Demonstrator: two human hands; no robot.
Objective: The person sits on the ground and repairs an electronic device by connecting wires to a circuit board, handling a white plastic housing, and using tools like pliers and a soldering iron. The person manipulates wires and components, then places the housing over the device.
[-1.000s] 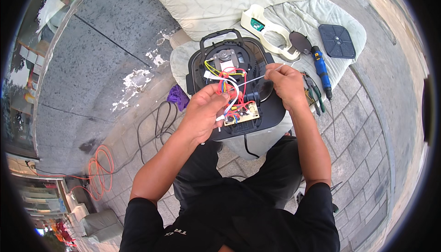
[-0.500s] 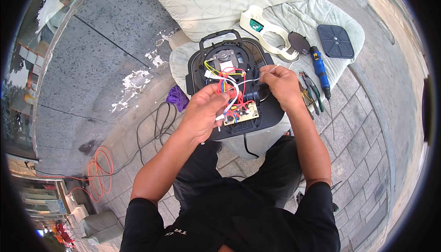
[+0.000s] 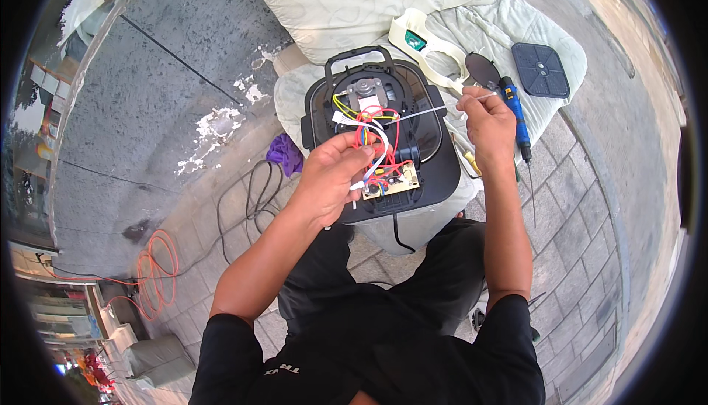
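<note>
An opened black appliance housing (image 3: pixel 435 184) with a carrying handle lies before me, its motor (image 3: pixel 366 95) and small circuit board (image 3: pixel 392 181) exposed. My left hand (image 3: pixel 335 167) is closed on a bundle of red, blue, yellow and white wires (image 3: pixel 384 145) above the board. To the right, my right hand (image 3: pixel 487 125) pinches the free end of a thin white cable tie (image 3: pixel 424 113), held out past the housing's edge. The tie stretches back toward the bundle. My left fingers hide part of the wires.
On the pale quilted cloth (image 3: pixel 568 40) lie a cream plastic frame (image 3: pixel 405 30) with a green board, a dark round disc (image 3: pixel 481 70), a black square plate (image 3: pixel 540 70) and a blue power screwdriver (image 3: pixel 512 102). A purple cloth (image 3: pixel 285 154) and loose cables (image 3: pixel 155 272) lie left.
My right hand has moved right and slightly up, away from the housing, drawing the cable tie out straighter. The left hand keeps its hold on the wires almost in place.
</note>
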